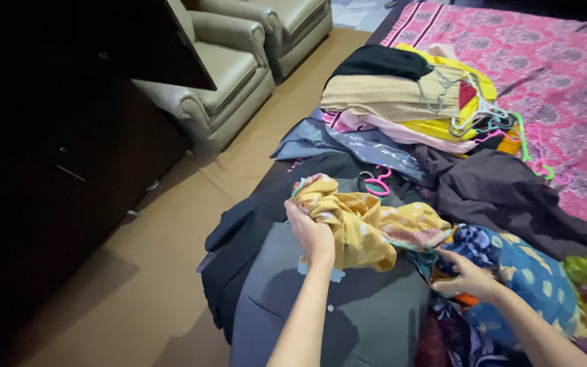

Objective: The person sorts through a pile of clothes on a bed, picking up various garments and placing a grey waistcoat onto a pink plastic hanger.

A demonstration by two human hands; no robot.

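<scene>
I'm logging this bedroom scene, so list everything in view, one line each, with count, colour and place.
Yellow patterned garment: one, mustard with pale spots, bunched on the pile, held by the left hand.
Blue patterned garment: one, blue with pale dots, lower right, under the right hand.
Grey garment: one, flat at the near bed edge.
Dark garments: several, black or brown, mid-bed.
Folded stack: one, beige, black, yellow, far end.
Hangers: several, white, pink, green, beside the stack.
Bedspread: one, pink floral.
Armchairs: two, beige, upper left.
Cabinet: one, dark, left.
Left hand: gripping yellow cloth.
Right hand: fingers on blue cloth.
</scene>
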